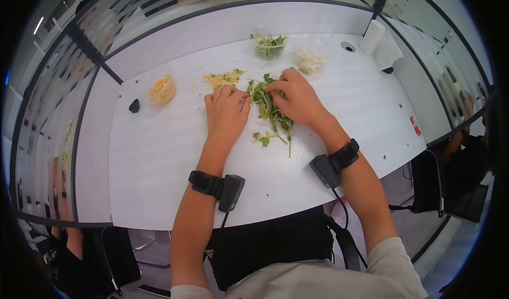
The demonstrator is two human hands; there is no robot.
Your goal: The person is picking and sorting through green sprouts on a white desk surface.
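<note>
A loose pile of leafy green stems (271,108) lies near the middle of the white table. My right hand (298,96) is over the pile's right side, fingers bent and pressed onto the stems; what lies between its fingertips is too small to tell. Just left of the pile is my left hand (227,111), palm down, its fingers curved and somewhat apart, with nothing visible in them. Behind my left hand are yellow and green scraps (222,79). A small leafy sprig (263,139) rests below the pile.
Clear bowls hold greens (270,47), white sprouts (309,61) and yellow bits (161,90). A black object (134,106) sits at the left. At the back right stands a white paper roll (373,36); a red wrapper (415,126) lies at the right. Partitions border the table.
</note>
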